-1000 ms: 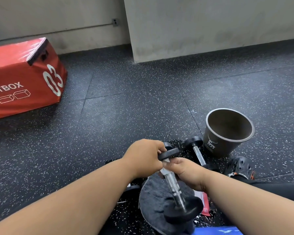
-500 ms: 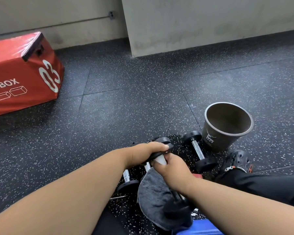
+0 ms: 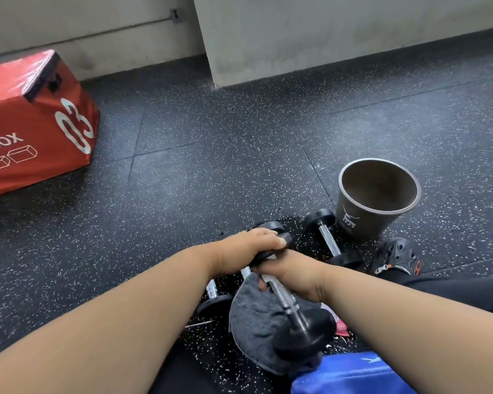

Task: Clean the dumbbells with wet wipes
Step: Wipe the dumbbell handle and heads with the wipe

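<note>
A: Where is the dumbbell (image 3: 291, 302) right now?
B: Held tilted between both hands, low in the middle of the view. Its near end (image 3: 303, 332) rests on a grey cloth (image 3: 256, 322); its far end is up under the left hand (image 3: 251, 247).
A: How are the hands set?
B: The left hand is curled over the top weight, fingers wrapped round its edge. The right hand (image 3: 292, 275) is closed round the upper part of the metal handle, just below that weight — a bit of white shows at its fingers, though I cannot tell whether it is a wipe.
A: And the cloth?
B: It lies on the floor (image 3: 211, 172), crumpled, under the lower weight and partly under the handle.
A: Other dumbbells?
B: Two more on the floor. One (image 3: 329, 241) lies to the right, just beside a dark bucket (image 3: 376, 200) that stands upright. Another (image 3: 214, 297) lies to the left of the cloth, largely hidden by the left arm.
A: Anything else?
B: A red box (image 3: 34, 120) marked 03 sits far left near the wall (image 3: 325, 29). A black shoe (image 3: 396, 257) is at the right, near the bucket. A blue thing (image 3: 350, 376) fills the bottom edge, and something red (image 3: 340, 325) peeks out beneath the right forearm — too hidden to name
</note>
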A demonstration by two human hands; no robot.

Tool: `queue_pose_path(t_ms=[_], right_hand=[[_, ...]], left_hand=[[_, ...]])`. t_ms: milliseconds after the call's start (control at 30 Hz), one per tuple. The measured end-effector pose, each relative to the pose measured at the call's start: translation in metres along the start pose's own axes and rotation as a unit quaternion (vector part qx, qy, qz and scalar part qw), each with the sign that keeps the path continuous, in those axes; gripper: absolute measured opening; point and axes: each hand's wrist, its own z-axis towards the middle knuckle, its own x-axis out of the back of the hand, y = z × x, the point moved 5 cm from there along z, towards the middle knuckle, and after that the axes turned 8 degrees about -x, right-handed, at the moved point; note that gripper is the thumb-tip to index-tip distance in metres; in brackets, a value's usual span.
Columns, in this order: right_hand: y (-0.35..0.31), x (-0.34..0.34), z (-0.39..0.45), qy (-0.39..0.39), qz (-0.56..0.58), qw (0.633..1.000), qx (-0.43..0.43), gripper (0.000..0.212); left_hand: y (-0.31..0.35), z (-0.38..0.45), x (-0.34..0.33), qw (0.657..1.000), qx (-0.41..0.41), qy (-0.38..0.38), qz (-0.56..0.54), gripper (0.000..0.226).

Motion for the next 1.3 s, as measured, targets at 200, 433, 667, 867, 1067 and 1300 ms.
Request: queue_pose_path(t_ms=[200,433,667,867,1067,1300], right_hand=[[-0.005,-0.002,0.003,0.183,-0.245,0.951,0.038,0.015],[0.009,-0.001,0.004,0.027,0.049,0.998,-0.012,0.008],[-0.006,-0.013,0.008,0.209,-0.481,0.844,0.114,0.012],[-0.012,-0.005,0.001,0.222,-0.382,0.883,0.158,0.014],[0.016,-0.002,0.006,-0.040,0.074,0.993,-0.087,0.015],[0.024,-0.004,0.011,-0.065,0.113,0.987,-0.097,0.013]], left_hand=[[0.002,-0.003,0.001,1.000,0.010,0.007,-0.002,0.065],[-0.004,-0.006,0.008,0.999,0.023,0.022,0.012,0.072],[-0.007,-0.008,0.004,0.999,0.026,0.025,0.005,0.068],[-0.007,-0.008,0.005,0.999,0.031,0.031,0.029,0.070],[0.007,-0.017,0.005,0.998,0.017,0.022,0.061,0.063],[0.004,-0.015,0.004,0.997,0.017,0.020,0.079,0.055]])
